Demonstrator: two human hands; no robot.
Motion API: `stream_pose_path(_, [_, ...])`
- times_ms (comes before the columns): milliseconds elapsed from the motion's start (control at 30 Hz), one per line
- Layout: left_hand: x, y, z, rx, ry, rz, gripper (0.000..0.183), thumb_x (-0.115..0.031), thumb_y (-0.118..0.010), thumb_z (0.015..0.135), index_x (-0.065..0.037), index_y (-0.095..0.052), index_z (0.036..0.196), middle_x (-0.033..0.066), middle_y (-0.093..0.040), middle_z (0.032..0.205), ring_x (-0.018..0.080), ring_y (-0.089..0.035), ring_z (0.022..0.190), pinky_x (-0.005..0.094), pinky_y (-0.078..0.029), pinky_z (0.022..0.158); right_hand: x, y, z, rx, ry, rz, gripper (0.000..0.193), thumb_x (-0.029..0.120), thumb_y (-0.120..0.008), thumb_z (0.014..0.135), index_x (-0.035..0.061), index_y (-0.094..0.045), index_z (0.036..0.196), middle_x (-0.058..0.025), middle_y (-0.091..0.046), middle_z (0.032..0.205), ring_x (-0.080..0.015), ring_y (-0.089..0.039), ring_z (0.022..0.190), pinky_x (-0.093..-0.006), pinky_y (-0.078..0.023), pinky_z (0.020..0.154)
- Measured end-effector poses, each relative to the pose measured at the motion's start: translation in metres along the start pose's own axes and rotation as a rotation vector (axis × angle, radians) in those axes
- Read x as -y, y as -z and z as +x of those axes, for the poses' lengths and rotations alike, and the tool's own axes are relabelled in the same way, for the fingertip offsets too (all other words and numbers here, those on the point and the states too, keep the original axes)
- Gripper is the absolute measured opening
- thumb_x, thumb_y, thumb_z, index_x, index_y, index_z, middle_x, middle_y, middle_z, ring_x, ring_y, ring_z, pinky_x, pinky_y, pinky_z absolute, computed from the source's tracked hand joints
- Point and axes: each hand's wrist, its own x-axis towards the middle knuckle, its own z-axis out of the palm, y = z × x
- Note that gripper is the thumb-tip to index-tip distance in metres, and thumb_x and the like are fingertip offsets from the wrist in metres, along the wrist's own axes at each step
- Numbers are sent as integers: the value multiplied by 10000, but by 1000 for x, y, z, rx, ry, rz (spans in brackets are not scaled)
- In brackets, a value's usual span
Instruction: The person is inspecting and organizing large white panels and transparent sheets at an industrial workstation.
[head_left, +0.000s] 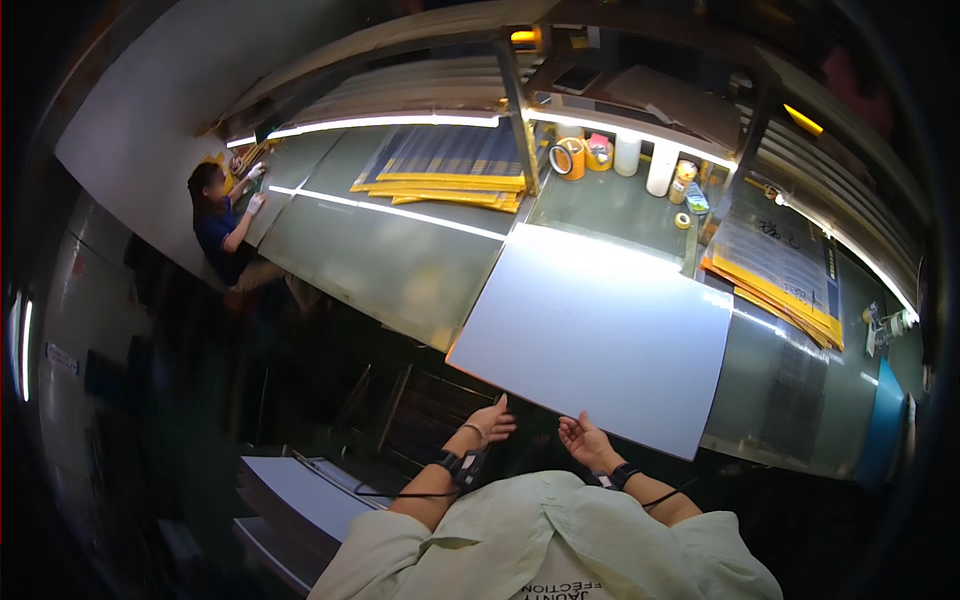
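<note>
Pale-green shirt (470,545) nearest the lens, wearer's forearms reaching forward from it. Large pale-blue rectangular panel (600,330) lies flat on the green-grey surface (400,255), its near edge facing the wearer and its near right corner jutting past the bench edge. Left hand (490,421): grip released, fingers spread, just short of the near edge. Right hand (584,440): grip loose, fingers half curled, nothing seen in it; fingertips close at the edge, contact cannot be told. Handling estimate: panel looks thin, stiff and fairly light for its area, but unwieldy; smooth face probably slippery, corners likely to chip or bend if knocked. Best hold, in my judgement: both side edges, or the near edge with hands set wider apart, thumbs above and fingers beneath. Count: panels on the bench in front of the wearer, one; pale boards (315,495) at lower left, at least two, overlap prevents a full tally; yellow-edged stacks, two, one left (440,190) and one right (780,290); white cylinders (661,168), two; large orange tape roll (567,158), one; small yellow tape roll (683,220), one; co-worker (222,228) at far left, one.
</note>
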Motion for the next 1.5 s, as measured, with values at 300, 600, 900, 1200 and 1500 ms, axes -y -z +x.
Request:
stream_pose_path(300, [-49, -20, 54, 291, 3, -399, 496, -348, -464, 882, 9, -357, 1210, 183, -444, 1212, 303, -487, 1065, 388, -436, 870, 23, -29, -17, -9, -68, -385, 399, 364, -428, 897, -9, -539, 986, -97, -606, 916, -166, -577, 782, -292, -480, 737])
stream_pose_path(600, [-75, -14, 55, 202, 202, 61, 457, -345, -449, 888, 24, -414, 1154, 191, -516, 1117, 282, -571, 950, 366, -484, 793, 121, 94, -109, -739, 882, -1000, 133, 113, -537, 805, 3, -594, 757, -89, -623, 702, -150, -598, 627, -266, -476, 604])
stream_pose_path(900, [-130, -139, 32, 126, -354, 809, 302, -280, -537, 842, 2, -605, 927, 101, -648, 818, 161, -630, 675, 258, -498, 628, 214, 212, -230, -1413, 1118, -1545, 388, 173, -641, 715, 79, -539, 1078, -124, -495, 1162, -293, -430, 1112, -375, -354, 926])
stream_pose_path(1200, [-62, -447, 48, 381, -1311, 1360, 359, -200, -637, 749, -72, -556, 1075, 128, -525, 1151, 293, -479, 1080, 360, -394, 909, 268, 285, -256, -1189, 1044, -1921, 601, 262, -677, 667, 128, -468, 1214, -82, -366, 1320, -287, -323, 1220, -423, -249, 1018])
stream_pose_path(1500, [22, -618, 86, 600, -1546, 1689, 595, -242, -698, 658, -140, -469, 1197, 36, -266, 1388, 255, -128, 1319, 487, -213, 1018, 310, 327, -274, -1002, 1479, -2041, 123, 116, -590, 685, 89, -608, 804, -3, -591, 906, -169, -540, 884, -367, -381, 863])
